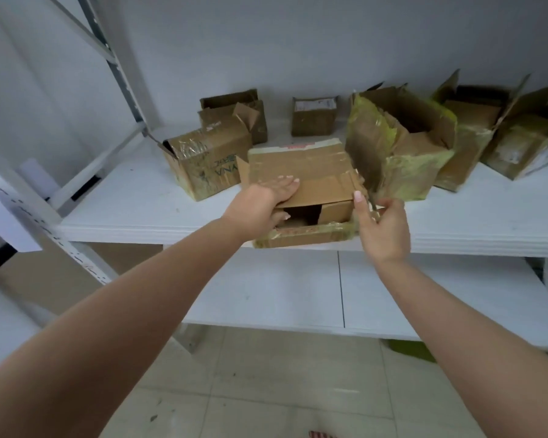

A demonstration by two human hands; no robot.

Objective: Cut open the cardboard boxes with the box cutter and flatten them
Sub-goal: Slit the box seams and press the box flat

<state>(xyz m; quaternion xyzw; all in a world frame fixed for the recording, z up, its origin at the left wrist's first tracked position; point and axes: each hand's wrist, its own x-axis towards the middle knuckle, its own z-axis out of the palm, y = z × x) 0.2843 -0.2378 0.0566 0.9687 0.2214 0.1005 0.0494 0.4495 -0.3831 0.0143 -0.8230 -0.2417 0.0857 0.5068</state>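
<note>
A taped, partly opened cardboard box lies at the shelf's front edge, its front side gaping open. My left hand lies on its top flap with the fingers flat on the cardboard and the thumb tucked under the flap's edge. At the box's right corner, my right hand holds a thin box cutter. The index finger points up along the corner and the other fingers are curled. Most of the cutter is hidden in the hand.
Several other taped boxes stand on the white shelf: one printed box at the left, two small ones at the back, and large torn open boxes at the right. A metal upright stands at the left. A lower shelf is beneath.
</note>
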